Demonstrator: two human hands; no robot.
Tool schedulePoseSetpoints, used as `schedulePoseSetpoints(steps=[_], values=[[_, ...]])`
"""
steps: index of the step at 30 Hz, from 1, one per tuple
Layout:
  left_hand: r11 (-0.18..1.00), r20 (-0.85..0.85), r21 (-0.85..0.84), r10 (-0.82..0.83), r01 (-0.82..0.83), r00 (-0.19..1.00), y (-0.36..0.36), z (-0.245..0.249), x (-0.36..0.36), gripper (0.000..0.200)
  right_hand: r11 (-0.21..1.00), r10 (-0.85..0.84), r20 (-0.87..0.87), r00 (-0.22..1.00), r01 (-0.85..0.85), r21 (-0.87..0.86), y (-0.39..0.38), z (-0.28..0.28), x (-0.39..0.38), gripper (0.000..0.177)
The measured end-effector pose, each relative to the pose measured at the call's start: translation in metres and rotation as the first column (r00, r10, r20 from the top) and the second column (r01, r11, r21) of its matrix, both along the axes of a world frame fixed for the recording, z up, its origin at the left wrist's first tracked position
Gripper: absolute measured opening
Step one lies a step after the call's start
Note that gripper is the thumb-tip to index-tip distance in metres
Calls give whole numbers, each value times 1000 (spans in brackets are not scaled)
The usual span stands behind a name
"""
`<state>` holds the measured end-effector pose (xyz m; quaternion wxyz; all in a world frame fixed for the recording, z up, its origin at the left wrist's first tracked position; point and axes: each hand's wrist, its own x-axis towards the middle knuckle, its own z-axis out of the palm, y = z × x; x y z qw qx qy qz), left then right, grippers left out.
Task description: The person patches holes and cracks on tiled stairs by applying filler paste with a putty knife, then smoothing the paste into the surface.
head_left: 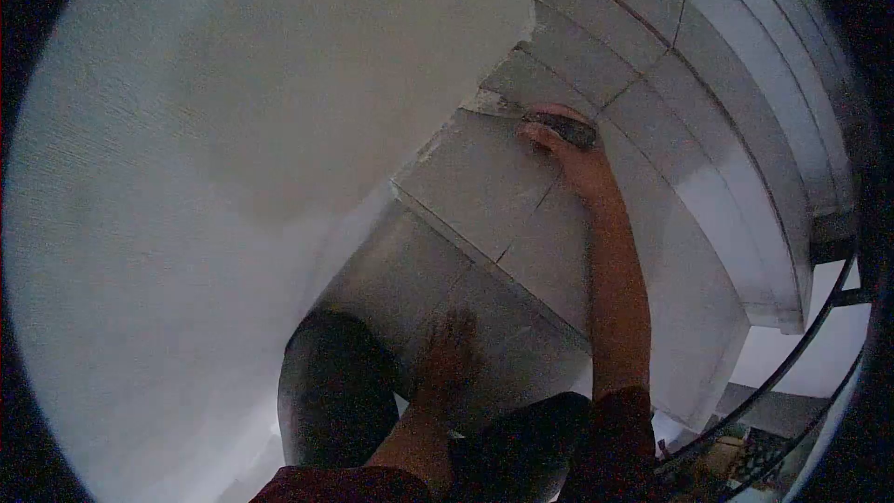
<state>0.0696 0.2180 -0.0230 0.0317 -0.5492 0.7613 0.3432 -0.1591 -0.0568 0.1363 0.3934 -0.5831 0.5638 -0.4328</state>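
The dark pad [562,128] sits tight in my right hand [582,168] grip, my left hand [447,349] lies flat and open, and I think I may slip on these stairs [652,65].

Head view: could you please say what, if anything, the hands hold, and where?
The right hand grips a small dark block across its top, against the tiled step. The left hand rests flat, holding nothing.
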Motion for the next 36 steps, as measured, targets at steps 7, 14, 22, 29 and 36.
schedulePoseSetpoints(steps=[7,14,22,29,36], values=[[997,-52,-61,-45,42,998,6,-14,4,77,989,67,-35,997,-71,-128,-7,-9,-7,35],[953,-96,-297,-84,52,992,13,-38,7,72,989,52,-52,997,-59,-135,-1,-1,-3,34],[968,-53,-246,-61,46,997,10,-29,5,71,993,44,198,979,-21,-118,-12,-21,-13,33],[968,48,-229,-90,99,995,0,-12,11,71,993,-3,212,977,28,-116,-17,-23,-9,31],[758,33,-649,-56,65,998,19,-75,4,74,999,-20,163,986,14,42,-20,-5,-18,36]])
